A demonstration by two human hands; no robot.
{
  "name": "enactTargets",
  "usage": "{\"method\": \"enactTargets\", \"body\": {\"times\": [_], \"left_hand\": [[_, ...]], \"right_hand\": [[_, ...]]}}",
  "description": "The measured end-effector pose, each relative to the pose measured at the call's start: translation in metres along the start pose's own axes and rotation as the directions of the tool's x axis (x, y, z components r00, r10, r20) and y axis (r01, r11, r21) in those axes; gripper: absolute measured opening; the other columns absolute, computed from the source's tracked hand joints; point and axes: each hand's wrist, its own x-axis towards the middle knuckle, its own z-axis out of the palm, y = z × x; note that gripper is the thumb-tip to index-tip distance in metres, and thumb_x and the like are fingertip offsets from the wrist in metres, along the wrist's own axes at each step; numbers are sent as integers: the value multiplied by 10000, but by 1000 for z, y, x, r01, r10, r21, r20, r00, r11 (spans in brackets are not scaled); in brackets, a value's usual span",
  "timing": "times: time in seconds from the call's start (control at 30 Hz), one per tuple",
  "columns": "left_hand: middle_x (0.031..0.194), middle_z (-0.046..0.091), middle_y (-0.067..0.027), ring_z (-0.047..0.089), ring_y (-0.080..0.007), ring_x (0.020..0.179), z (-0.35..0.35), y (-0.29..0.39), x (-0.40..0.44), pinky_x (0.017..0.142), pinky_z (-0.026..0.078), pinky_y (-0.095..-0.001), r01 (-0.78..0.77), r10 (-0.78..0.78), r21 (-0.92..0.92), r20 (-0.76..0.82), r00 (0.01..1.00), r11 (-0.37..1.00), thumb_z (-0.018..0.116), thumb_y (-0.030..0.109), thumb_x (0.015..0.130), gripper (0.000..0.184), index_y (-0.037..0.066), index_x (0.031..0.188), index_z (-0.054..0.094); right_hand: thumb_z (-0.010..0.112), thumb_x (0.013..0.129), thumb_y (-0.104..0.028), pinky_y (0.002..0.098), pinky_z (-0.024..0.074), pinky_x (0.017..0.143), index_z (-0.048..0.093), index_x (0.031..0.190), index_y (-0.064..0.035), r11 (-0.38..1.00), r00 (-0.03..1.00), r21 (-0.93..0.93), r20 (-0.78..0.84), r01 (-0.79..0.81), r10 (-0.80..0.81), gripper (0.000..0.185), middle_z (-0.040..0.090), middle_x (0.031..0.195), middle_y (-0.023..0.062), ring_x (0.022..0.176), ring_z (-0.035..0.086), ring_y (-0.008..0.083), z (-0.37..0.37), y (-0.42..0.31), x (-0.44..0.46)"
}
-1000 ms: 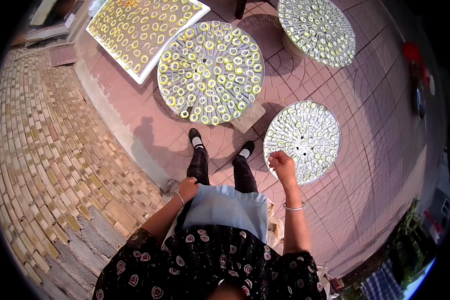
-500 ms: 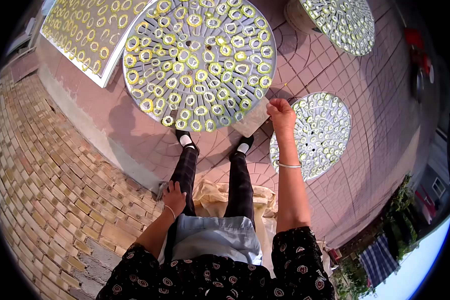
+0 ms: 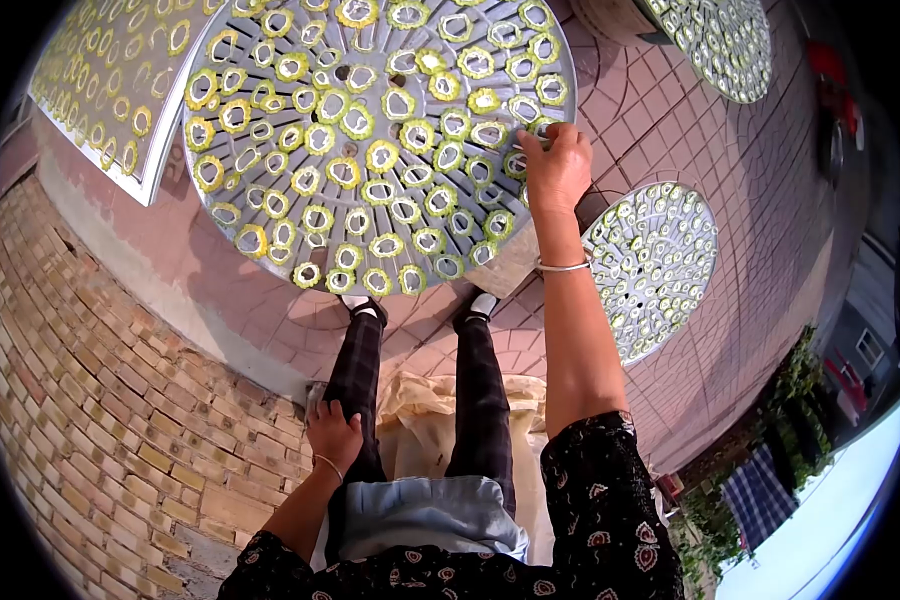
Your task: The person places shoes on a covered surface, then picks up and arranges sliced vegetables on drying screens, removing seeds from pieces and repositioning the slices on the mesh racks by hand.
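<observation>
"Where are the green-yellow rings (image 3: 430, 61)?"

"They lie spread over the big round tray (image 3: 370, 42)."

"And the right hand (image 3: 558, 172)?"

"It is at this tray's right edge, thumb and fingers bent; whether they pinch a ring, I cannot tell."

"The left hand (image 3: 333, 437)?"

"It rests on the left leg (image 3: 355, 375), its fingers loosely apart."

"What is around?"

"A white-framed board (image 3: 173, 130) at left, and a smaller round tray (image 3: 638, 283) at right."

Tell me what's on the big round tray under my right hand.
Yellow-green rings are spread across the tray. Your right hand covers part of its right edge, so what lies beneath the hand can't be seen. The far edge is outside the picture.
</observation>
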Motion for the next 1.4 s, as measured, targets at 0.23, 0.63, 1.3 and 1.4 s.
{"method": "enactTargets", "body": {"times": [0.23, 0.63, 1.3, 1.4], "left_hand": [[1001, 519, -179, 522, -378, 942, -8, 5, 3, 673, 504, -481, 20, -21, 26, 35, 999, 999, 644, 315, 773, 386, 23, 983, 506], [953, 518, -173, 529, -372, 911, 0, 4, 3, 622, 514, -468, -20, 21, 81, -20, 1000, 997, 619, 343, 784, 385, 15, 956, 516], [949, 522, -165, 538, -369, 895, 3, 3, 2, 610, 503, -481, -19, 21, 69, -31, 999, 997, 642, 342, 762, 385, 28, 943, 513], [948, 524, -168, 538, -371, 895, 5, 5, 1, 616, 501, -480, -21, 24, 80, -35, 999, 997, 639, 340, 767, 386, 23, 952, 517]], "right_hand": [[725, 691, -207, 413, 482, 666, 607, 757, -74, 984, 995, -149, 24, 96, -94, 190, 591, 785, 100, 781, 585, 298, 13, 7, 5], [648, 795, -162, 374, 484, 617, 617, 818, -26, 951, 981, 283, 180, -121, 72, 142, 631, 703, 137, 657, 617, 307, -17, 31, 0], [687, 756, -155, 316, 482, 585, 624, 773, -13, 915, 967, 315, 47, -251, 249, 156, 639, 663, 103, 601, 610, 199, -14, 61, -9], [726, 724, -184, 330, 485, 592, 614, 784, -5, 939, 974, 259, 94, -225, 207, 219, 637, 670, 96, 590, 604, 211, -15, 58, -24]]}}
